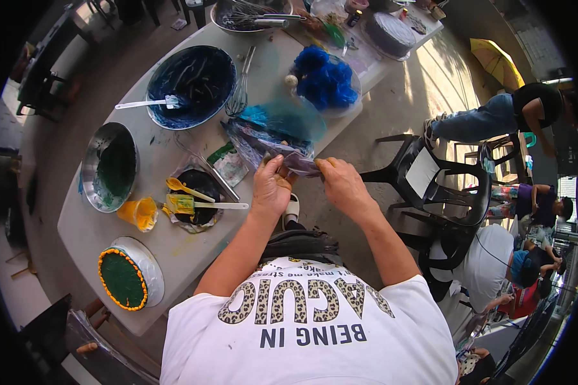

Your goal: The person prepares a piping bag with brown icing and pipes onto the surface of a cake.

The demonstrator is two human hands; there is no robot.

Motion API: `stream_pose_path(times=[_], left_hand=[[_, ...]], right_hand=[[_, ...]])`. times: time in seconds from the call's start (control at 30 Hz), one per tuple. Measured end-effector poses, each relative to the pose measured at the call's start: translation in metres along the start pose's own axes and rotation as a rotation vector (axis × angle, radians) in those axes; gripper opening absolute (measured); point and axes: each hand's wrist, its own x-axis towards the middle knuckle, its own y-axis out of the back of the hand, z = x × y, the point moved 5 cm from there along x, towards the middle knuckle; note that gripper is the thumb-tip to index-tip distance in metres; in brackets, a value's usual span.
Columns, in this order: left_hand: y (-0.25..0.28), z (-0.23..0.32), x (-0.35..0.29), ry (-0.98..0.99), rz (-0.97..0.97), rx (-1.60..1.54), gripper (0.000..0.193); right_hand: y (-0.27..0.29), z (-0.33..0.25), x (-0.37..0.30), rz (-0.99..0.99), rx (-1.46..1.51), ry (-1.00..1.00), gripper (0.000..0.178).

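In front of my body, above the near table edge, both hands hold a crumpled clear plastic bag smeared with blue and purple (253,140). My left hand (273,187) pinches its near edge between thumb and fingers. The closed fingers of my right hand (345,185) grip the bag's right end. What lies inside the bag is hard to make out. Beyond it, bright blue ruffled material (324,80) fills a clear round container. To the left stands a large bowl coated in dark blue (167,118), with a white-handled spatula (141,103) across its rim. A whisk (239,93) lies beside that bowl.
On the white table (83,221) are a steel bowl of green (95,192), a yellow-smeared cup (138,214), a yellow spoon (189,190) and a green-topped cake with orange border (123,279). Black chairs (456,183) stand to the right. Several people are farther right.
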Motion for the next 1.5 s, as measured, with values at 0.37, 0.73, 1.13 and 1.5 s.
stream_pose_path(times=[0.37,0.73,1.13,1.5], left_hand=[[-0.021,-0.003,0.035,-0.011,-0.029,-0.063,0.038],[-0.060,-0.007,0.057,-0.181,-0.035,0.152,0.063],[-0.054,-0.011,0.074,-0.128,-0.014,0.153,0.051],[0.004,0.014,0.075,-0.290,0.249,0.463,0.042]], right_hand=[[-0.009,0.041,0.041,-0.183,0.264,-0.008,0.028],[0.022,0.092,0.066,-0.222,0.711,0.002,0.041],[0.030,0.109,0.071,-0.097,0.682,-0.056,0.027],[-0.007,0.092,0.072,-0.108,0.678,0.010,0.023]])
